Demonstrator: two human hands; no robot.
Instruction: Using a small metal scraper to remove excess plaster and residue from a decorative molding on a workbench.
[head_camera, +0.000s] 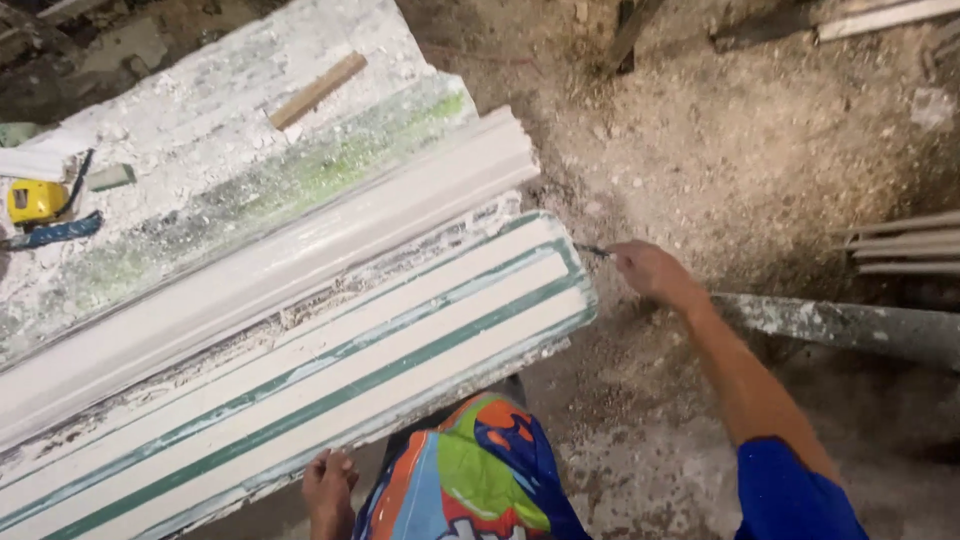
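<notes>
A long white plaster moulding lies diagonally on a plaster-crusted workbench. In front of it sits a long mould with white and green stripes. My right hand is shut on a thin dark tool whose tip touches the mould's right end. My left hand rests against the mould's near edge at the bottom, fingers curled on it.
A yellow tape measure, a blue-handled tool and a wooden stick lie on the bench. The floor is dusty rubble. A plaster-stained beam and stacked strips lie at right.
</notes>
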